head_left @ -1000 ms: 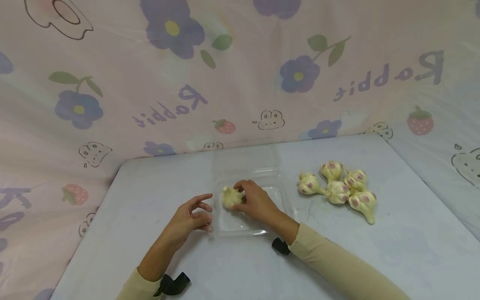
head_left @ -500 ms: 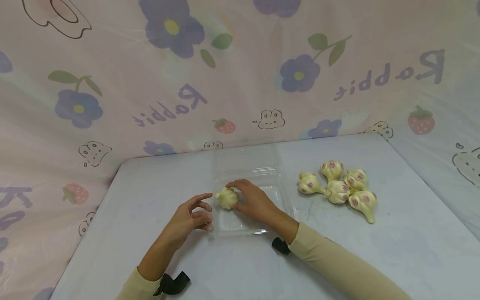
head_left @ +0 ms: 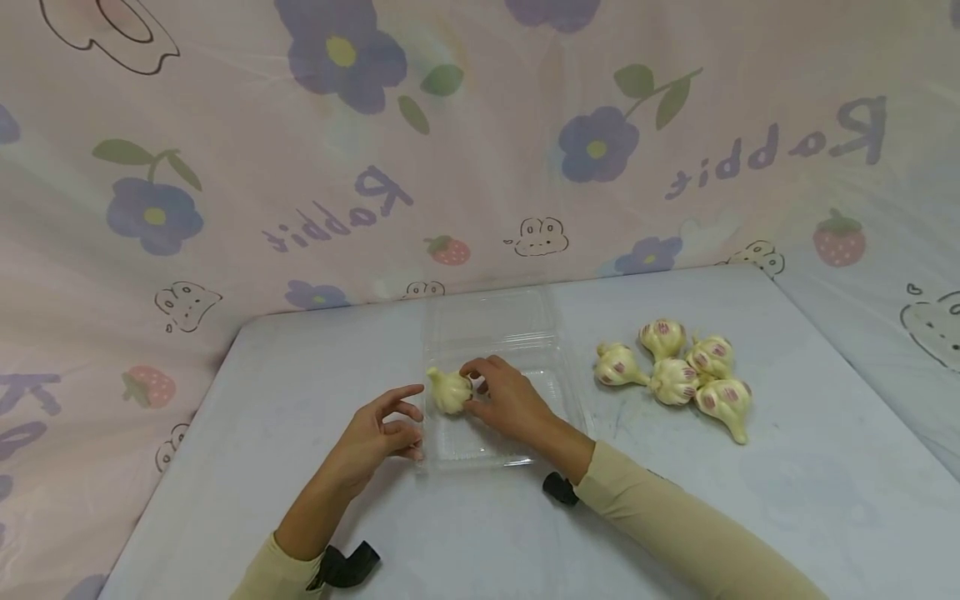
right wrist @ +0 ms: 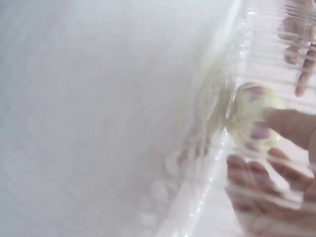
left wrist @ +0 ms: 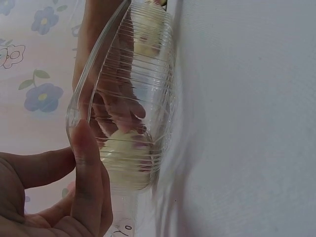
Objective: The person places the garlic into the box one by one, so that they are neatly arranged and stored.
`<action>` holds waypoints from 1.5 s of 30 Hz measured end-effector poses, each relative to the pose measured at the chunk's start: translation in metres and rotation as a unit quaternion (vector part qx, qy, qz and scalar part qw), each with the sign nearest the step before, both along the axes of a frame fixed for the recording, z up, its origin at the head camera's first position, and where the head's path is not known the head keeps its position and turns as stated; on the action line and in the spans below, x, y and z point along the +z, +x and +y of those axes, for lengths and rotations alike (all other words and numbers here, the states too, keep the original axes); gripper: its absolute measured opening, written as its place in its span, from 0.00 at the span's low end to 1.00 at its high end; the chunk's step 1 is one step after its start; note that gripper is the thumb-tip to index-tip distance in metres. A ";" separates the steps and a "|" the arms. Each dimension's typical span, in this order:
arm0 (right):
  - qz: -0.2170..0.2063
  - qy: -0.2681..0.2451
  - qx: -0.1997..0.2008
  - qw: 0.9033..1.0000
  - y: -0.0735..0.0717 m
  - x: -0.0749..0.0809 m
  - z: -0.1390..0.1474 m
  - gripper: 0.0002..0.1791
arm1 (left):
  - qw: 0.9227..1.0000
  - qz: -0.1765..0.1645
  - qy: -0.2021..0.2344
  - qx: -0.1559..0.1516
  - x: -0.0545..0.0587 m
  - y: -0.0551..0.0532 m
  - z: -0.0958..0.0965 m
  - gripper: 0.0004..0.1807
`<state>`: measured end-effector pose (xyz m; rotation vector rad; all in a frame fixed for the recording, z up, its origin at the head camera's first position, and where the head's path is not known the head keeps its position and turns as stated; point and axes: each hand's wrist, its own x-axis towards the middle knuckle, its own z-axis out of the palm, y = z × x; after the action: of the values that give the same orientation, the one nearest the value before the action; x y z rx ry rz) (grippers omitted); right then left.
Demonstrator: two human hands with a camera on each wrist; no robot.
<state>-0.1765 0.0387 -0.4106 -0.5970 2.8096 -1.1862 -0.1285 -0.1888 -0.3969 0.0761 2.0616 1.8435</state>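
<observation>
A clear plastic clamshell box [head_left: 480, 448] lies on the table, its lid [head_left: 491, 315] folded back toward the curtain. My right hand [head_left: 513, 402] reaches into the base and holds a pale garlic bulb [head_left: 450, 393] between thumb and fingers at the box's left side. Its stem points up and to the left in the head view. Purple patches show on the bulb [right wrist: 259, 132] in the right wrist view, where the thumb presses it. My left hand [head_left: 384, 433] is beside the box, with extended fingers touching its left rim [left wrist: 74, 117].
Several garlic bulbs [head_left: 673, 383] with purple patches lie in a cluster on the white table [head_left: 315, 375], right of the box. A patterned curtain [head_left: 480, 150] hangs behind the table. Black wrist-mounted pieces show under the left wrist [head_left: 351, 567] and right wrist [head_left: 559, 489].
The garlic bulb has moved left inside the box with my right hand and has turned, so its stem now points to the upper left. My left hand stays at the rim.
</observation>
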 end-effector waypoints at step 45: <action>-0.021 0.059 -0.029 0.998 0.003 0.012 -0.017 0.27 | 1.000 0.006 0.004 -0.006 0.000 0.000 -0.001 0.37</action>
<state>-0.1737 0.0218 -0.3984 -0.4801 2.8550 -1.0195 -0.1288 -0.1901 -0.3970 0.1020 2.0577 1.8488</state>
